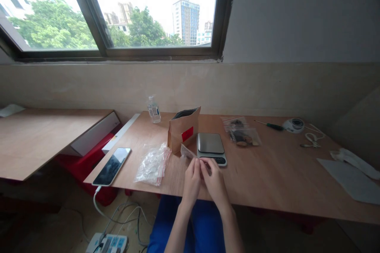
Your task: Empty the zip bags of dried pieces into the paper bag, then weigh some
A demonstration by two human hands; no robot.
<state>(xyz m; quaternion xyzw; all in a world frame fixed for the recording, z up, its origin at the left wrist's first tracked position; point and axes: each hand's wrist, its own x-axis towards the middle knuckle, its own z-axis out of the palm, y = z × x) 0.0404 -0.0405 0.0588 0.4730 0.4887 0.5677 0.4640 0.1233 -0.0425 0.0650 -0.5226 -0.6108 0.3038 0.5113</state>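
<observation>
My left hand (pixel 192 178) and my right hand (pixel 212 176) meet over the table's front part, fingertips pinched together on a small clear plastic bag (pixel 187 152). The bag sticks out to the upper left of my fingers, and its contents, if any, cannot be made out. Just behind stands a brown paper bag (pixel 179 136) with a red label, its top open. A digital kitchen scale (pixel 211 144) with a metal plate lies right beside it, bare on top. To the left of my hands rests a pile of clear zip bags (pixel 152 165).
A phone (pixel 112 166) on a charging cable lies at the left edge, with a water bottle (pixel 154 110) farther back. Filled zip bags (pixel 242 133), a screwdriver (pixel 270 125), a white dome camera (pixel 293 125) and white sheets (pixel 350 178) are on the right. A power strip (pixel 108 243) sits below.
</observation>
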